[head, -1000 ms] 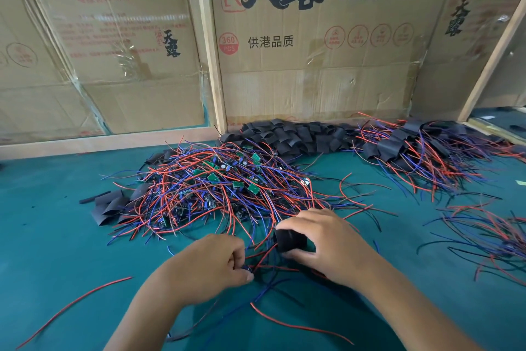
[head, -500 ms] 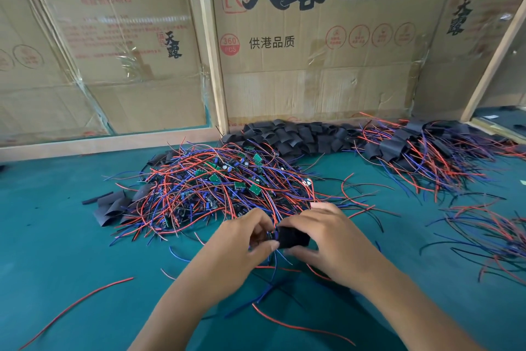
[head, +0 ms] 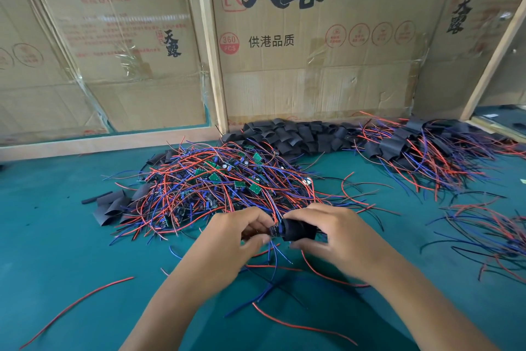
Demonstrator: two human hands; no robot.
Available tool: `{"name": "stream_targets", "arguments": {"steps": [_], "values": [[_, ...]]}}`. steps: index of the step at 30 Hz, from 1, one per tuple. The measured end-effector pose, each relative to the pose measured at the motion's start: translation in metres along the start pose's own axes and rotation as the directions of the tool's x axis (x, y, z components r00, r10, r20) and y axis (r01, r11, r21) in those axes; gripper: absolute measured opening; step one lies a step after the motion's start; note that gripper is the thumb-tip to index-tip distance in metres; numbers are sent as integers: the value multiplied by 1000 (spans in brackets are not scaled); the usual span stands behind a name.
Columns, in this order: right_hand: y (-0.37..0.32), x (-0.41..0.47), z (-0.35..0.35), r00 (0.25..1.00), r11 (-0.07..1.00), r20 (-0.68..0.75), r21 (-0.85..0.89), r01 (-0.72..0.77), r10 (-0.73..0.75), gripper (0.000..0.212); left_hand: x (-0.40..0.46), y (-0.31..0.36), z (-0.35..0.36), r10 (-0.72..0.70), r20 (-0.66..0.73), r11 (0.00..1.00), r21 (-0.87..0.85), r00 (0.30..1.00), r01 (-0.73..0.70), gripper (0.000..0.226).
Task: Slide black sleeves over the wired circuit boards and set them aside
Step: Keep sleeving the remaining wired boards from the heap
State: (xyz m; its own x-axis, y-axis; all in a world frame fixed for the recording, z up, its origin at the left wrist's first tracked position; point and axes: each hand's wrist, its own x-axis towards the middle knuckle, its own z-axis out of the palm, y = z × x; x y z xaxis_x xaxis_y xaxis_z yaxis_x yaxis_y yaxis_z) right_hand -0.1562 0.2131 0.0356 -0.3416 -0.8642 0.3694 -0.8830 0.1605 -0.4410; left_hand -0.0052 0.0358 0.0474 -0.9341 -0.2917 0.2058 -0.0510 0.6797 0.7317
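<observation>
Sleeving step underway, I judge: right hand (head: 338,232) grips a black sleeve (head: 299,229) between thumb and curled fingers, near centre of the green table (head: 57,251). Left hand (head: 236,236) pinches a board (head: 273,230) at the sleeve's left mouth, its wires (head: 274,254) hanging down. Board looks barely entered; hard to tell how deep. Next I'd push the board fully in while holding the sleeve mouth open, then drop it on the done pile (head: 421,157) far right. Unsleeved pile (head: 216,185) sits just beyond the hands, spare sleeves (head: 296,137) at the far wall.
</observation>
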Motion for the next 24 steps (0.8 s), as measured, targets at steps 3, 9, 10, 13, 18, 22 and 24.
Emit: {"name": "stream_targets", "arguments": {"steps": [3, 9, 10, 13, 18, 22, 24], "values": [[-2, 0, 1, 1000, 1000, -10, 6, 10, -10, 39, 1, 2, 1, 13, -11, 1000, -6, 1000, -14, 22], [-8, -1, 5, 1000, 1000, -10, 24, 11, -11, 43, 0, 6, 5, 36, -27, 998, -45, 999, -38, 20], [-8, -1, 4, 1000, 1000, -11, 29, 9, -9, 44, 0, 7, 5, 20, -39, 998, -59, 999, -22, 19], [-8, -1, 3, 1000, 999, -19, 43, 20, -19, 44, 0, 8, 2, -30, -67, 994, -106, 997, 23, 16], [-9, -1, 4, 999, 997, -20, 70, 31, -30, 45, -2, 9, -2, -79, -10, 983, -167, 997, 76, 16], [-9, -1, 5, 999, 998, 19, 53, 32, -33, 46, 0, 8, 0, -73, -25, 978, -196, 997, 66, 17], [-9, -1, 5, 998, 997, 39, 48, 53, -55, 48, 0, 7, 1, -67, -29, 983, -172, 997, 61, 20]]}}
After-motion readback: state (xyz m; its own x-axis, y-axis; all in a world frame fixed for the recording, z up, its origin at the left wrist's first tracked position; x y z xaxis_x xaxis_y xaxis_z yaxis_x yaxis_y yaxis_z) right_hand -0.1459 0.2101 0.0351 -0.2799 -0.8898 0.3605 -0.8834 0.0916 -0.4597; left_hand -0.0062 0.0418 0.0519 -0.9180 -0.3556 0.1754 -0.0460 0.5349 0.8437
